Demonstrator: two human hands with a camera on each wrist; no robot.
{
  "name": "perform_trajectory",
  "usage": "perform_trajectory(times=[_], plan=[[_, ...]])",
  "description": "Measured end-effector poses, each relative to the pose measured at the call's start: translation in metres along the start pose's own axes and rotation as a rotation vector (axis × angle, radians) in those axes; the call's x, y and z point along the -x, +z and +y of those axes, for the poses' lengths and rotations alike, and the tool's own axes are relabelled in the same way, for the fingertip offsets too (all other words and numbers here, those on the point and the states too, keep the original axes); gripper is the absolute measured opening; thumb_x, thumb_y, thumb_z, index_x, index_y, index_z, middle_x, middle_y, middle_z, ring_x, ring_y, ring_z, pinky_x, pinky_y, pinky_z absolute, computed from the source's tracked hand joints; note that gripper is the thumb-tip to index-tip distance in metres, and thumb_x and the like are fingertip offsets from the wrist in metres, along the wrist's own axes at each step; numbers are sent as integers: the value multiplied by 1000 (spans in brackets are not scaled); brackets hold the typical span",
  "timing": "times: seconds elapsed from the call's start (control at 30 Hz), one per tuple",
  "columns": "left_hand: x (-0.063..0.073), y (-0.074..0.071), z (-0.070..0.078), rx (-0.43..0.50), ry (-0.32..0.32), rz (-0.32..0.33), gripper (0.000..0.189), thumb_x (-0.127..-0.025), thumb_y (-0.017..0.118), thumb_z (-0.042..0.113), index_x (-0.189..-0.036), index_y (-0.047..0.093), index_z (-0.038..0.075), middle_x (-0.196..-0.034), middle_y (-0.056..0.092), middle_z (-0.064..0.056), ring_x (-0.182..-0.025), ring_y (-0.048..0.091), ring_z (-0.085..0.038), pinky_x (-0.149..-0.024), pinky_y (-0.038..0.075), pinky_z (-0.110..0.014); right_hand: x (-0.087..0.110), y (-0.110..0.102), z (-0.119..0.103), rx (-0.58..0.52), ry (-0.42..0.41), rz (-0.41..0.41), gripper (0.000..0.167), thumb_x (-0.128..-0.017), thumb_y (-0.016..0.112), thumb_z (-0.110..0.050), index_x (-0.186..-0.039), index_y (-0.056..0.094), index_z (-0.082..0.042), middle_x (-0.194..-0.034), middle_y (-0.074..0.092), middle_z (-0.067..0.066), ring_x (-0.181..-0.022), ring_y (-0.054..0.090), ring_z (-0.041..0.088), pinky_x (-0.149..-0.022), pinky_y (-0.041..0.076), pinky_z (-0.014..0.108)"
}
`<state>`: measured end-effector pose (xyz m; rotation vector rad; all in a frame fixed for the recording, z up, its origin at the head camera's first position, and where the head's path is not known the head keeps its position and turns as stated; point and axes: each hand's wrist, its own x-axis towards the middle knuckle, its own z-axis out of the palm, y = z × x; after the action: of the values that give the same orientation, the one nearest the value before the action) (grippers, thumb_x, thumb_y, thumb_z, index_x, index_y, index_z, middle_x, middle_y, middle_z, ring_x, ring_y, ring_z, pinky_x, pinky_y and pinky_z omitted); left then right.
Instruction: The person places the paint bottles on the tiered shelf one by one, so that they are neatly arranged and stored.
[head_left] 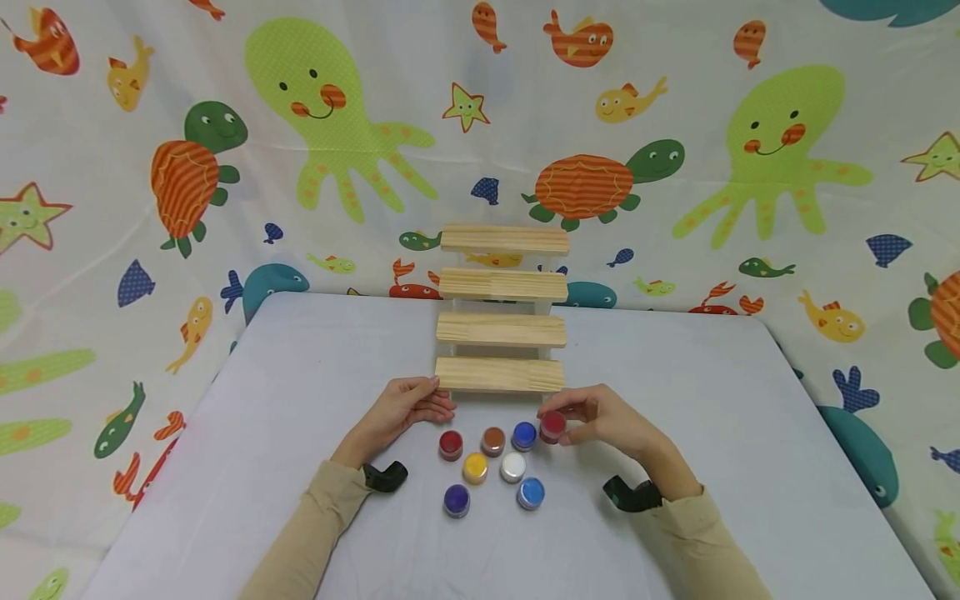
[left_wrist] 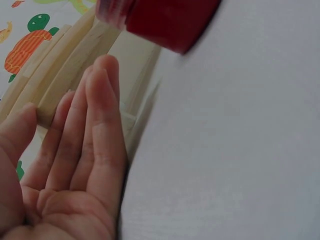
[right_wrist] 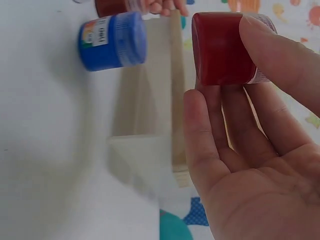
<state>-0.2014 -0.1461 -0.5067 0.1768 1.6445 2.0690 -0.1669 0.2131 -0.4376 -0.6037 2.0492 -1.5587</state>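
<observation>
A stepped wooden rack [head_left: 501, 331] with pale shelf boards and white supports stands at the back of the table. My left hand [head_left: 408, 404] holds the left end of its lowest board, thumb at the board's edge and fairly straight fingers [left_wrist: 102, 120] below. My right hand [head_left: 600, 421] pinches a red paint jar [right_wrist: 222, 47] between thumb and fingers, just in front of the rack's right end. Beside that jar is a dark blue jar [head_left: 524, 435]. A second red jar [head_left: 451, 445] and a brown jar [head_left: 492, 441] sit nearer the left hand.
Toward the front stand a yellow jar [head_left: 475, 468], a white jar [head_left: 513, 467], a purple jar [head_left: 456, 500] and a light blue jar [head_left: 531, 492]. A white cloth [head_left: 315, 367] covers the table. Behind it hangs a curtain [head_left: 420, 75] printed with sea animals.
</observation>
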Motion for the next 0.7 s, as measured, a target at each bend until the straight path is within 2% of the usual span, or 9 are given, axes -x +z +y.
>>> perform_trajectory(times=[0.4, 0.7], plan=[[-1, 1, -1, 4, 9, -3, 52, -104, 54, 31, -118, 53, -19, -98, 72, -17, -91, 72, -24, -82, 60, -33, -10, -6, -30, 17, -51, 34, 36, -85, 73, 2, -120, 67, 0, -120, 66, 15, -109, 60, 29, -97, 52, 27], [0, 1, 1, 3, 6, -1, 53, -104, 54, 31, -120, 52, -21, -98, 73, -17, -91, 73, -24, -81, 60, -33, -18, -11, -57, 34, -84, 64, 38, -85, 73, 3, -122, 66, -1, -120, 66, 15, -110, 63, 28, -98, 53, 29]])
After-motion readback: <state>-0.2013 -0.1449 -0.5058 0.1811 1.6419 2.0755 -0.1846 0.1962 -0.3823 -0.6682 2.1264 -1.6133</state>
